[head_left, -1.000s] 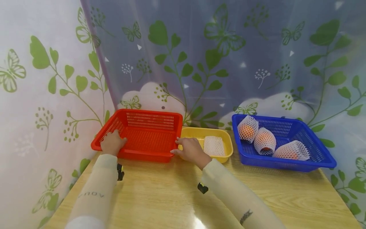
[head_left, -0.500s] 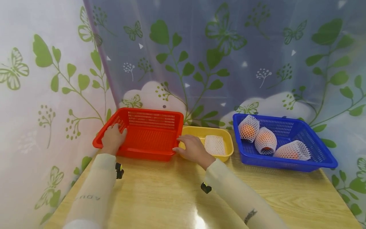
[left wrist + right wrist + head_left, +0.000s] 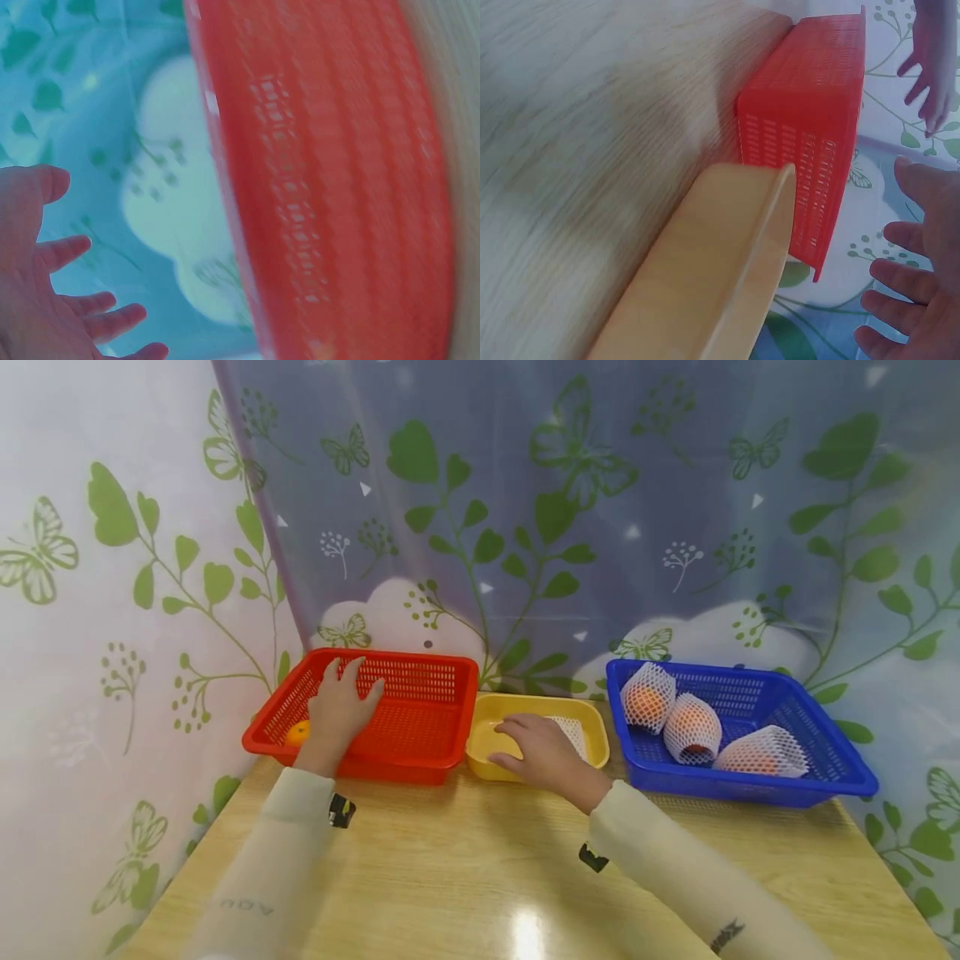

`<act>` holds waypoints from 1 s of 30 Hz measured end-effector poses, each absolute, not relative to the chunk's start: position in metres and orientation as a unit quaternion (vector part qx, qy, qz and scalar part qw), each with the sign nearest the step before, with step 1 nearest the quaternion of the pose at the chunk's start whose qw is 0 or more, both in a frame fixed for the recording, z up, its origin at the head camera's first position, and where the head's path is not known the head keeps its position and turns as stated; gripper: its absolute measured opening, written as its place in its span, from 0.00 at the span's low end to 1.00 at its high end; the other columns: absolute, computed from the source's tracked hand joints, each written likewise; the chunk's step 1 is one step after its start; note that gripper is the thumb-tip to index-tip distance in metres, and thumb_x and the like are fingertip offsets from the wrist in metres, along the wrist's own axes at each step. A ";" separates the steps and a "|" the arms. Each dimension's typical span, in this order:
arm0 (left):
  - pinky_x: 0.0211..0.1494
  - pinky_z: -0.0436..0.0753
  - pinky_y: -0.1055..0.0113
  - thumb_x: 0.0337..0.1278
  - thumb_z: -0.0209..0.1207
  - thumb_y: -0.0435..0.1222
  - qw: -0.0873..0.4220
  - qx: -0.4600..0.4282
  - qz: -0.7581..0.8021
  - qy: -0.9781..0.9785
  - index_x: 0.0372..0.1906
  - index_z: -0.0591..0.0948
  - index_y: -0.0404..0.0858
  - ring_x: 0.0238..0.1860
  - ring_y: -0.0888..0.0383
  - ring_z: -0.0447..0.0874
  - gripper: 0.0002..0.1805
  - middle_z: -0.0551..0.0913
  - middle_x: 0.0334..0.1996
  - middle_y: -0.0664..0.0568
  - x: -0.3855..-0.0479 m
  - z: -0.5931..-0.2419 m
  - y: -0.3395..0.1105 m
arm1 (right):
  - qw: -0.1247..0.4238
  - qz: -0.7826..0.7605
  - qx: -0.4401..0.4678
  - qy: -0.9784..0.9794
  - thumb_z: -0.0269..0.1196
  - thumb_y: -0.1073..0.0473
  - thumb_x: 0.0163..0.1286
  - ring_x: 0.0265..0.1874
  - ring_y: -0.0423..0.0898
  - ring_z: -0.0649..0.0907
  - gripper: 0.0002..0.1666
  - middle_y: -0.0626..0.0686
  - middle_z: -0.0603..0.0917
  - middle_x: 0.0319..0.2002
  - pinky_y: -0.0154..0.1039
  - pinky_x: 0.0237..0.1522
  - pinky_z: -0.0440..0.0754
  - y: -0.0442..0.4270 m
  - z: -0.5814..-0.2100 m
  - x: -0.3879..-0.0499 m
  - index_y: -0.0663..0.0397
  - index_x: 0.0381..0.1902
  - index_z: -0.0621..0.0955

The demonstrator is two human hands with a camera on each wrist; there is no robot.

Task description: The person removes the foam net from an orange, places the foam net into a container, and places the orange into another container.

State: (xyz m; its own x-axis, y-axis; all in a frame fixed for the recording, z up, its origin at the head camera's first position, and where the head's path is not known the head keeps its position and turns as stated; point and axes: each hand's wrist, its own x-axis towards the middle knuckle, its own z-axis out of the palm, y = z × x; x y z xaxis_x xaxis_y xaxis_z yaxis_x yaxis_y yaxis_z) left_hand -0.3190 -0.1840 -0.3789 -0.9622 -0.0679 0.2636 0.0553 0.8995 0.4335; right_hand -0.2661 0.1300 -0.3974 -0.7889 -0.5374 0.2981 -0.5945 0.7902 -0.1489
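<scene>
My left hand (image 3: 341, 712) hovers over the left part of the red basket (image 3: 405, 770), fingers spread and holding nothing. An orange fruit (image 3: 297, 733) lies inside that basket at its left end, beside my wrist. Over the yellow basin (image 3: 480, 745) is my right hand (image 3: 546, 755), its fingers apart and empty, partly covering a white foam net (image 3: 572, 733) in the basin. In the left wrist view the left hand (image 3: 52, 292) is clear of the red basket (image 3: 352, 180). The right wrist view has the right hand (image 3: 922, 277) above the yellow basin (image 3: 697, 255).
On the right of the wooden table (image 3: 450, 877) stands a blue basket (image 3: 720, 785) with several orange fruits in white foam nets, one of them a fruit (image 3: 694, 730) near its left side. A patterned curtain (image 3: 465, 543) hangs behind the containers.
Both hands have left the red basket's rim and moved right, the left one rising over the basket, the right one over the basin. The orange fruit has come into sight.
</scene>
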 end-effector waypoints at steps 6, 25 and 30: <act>0.61 0.63 0.32 0.66 0.52 0.54 0.145 -0.050 -0.209 -0.966 0.73 0.61 0.46 0.67 0.36 0.62 0.35 0.54 0.73 0.37 -0.306 -0.365 -0.140 | 0.128 0.102 0.308 -0.937 0.62 0.42 0.67 0.53 0.56 0.80 0.28 0.58 0.82 0.52 0.52 0.59 0.75 0.155 -0.383 -0.260 0.60 0.53 0.81; 0.65 0.58 0.33 0.61 0.54 0.62 0.105 -0.179 -0.211 -0.955 0.77 0.50 0.61 0.73 0.45 0.54 0.43 0.53 0.75 0.42 -0.290 -0.368 -0.033 | 0.137 0.025 0.286 -0.948 0.65 0.45 0.66 0.51 0.60 0.80 0.30 0.63 0.80 0.52 0.56 0.54 0.77 0.238 -0.365 -0.261 0.64 0.55 0.79; 0.66 0.57 0.33 0.60 0.53 0.63 0.095 -0.198 -0.212 -0.952 0.77 0.51 0.61 0.74 0.45 0.53 0.43 0.51 0.75 0.43 -0.287 -0.373 -0.003 | 0.131 0.013 0.260 -0.957 0.63 0.45 0.67 0.55 0.64 0.77 0.31 0.67 0.77 0.56 0.61 0.56 0.73 0.260 -0.361 -0.260 0.64 0.56 0.78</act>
